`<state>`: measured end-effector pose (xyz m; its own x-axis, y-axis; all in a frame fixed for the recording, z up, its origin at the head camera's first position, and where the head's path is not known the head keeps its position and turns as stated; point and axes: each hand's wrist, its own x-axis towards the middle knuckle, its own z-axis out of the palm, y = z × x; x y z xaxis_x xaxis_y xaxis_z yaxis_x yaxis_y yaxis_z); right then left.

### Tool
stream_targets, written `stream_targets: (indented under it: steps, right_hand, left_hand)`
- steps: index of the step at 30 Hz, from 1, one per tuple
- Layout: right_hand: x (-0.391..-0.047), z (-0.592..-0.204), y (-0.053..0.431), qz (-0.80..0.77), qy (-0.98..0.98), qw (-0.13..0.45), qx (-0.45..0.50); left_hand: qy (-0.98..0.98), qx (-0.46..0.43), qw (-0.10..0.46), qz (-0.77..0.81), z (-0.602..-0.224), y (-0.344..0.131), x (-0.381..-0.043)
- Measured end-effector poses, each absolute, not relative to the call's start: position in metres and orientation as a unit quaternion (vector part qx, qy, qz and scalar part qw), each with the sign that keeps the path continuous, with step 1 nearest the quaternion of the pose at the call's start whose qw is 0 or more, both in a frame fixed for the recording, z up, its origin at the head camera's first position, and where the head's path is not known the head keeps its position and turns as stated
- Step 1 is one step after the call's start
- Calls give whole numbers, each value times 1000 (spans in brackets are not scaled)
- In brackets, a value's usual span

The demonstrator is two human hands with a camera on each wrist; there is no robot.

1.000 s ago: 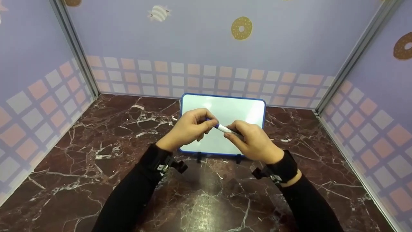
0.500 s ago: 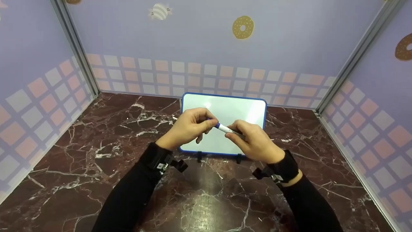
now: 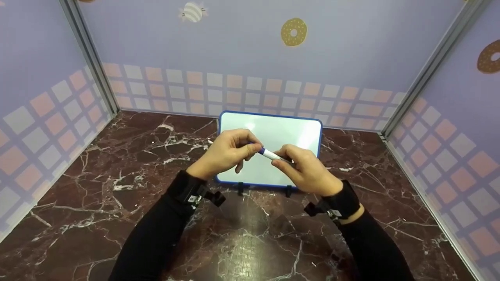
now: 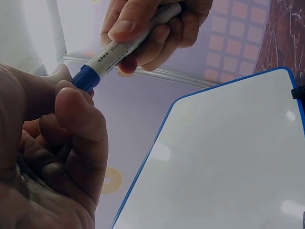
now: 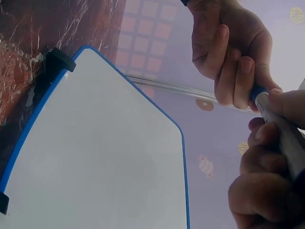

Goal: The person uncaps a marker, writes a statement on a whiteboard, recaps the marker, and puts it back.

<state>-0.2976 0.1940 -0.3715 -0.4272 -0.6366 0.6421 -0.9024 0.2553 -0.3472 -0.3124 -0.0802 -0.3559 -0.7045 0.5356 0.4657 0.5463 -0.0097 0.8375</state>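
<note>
Between both hands is a whiteboard marker [image 3: 271, 154] with a white barrel and a blue cap [image 4: 86, 78]. My left hand [image 3: 233, 150] pinches the capped end between thumb and fingers. The right hand [image 3: 306, 168] grips the barrel, its fingers curled round it. In the left wrist view the cap sits against the barrel, and part of it is hidden by the left fingertips. Behind and below the hands stands a whiteboard [image 3: 273, 130] with a blue frame; its face bears no visible marks.
Black feet [image 3: 240, 189] hold the board's lower edge on the dark red marbled table [image 3: 164, 218]. Patterned lilac panels [image 3: 242, 47] rise at the back and both sides, joined by metal corner posts [image 3: 88, 54].
Both hands keep their hold on the marker, with almost no movement. The left hand's lower fingers have uncurled slightly downward. The whole head view has shifted a little.
</note>
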Motion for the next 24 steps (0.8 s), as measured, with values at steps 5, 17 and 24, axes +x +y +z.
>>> stream_targets:
  steps: [5,17,24]
  right_hand:
    - [-296,-371,193,324,-769,214,508]
    - [-298,-370,193,290,-762,255,520]
    - [-296,-368,195,312,-761,235,518]
  left_hand:
    - [-699,-383,2,-604,-356,-80,-313]
    - [-698,-370,-2,-613,-353,-79,-310]
    - [-688,-374,-4,-622,-352,-77,-307]
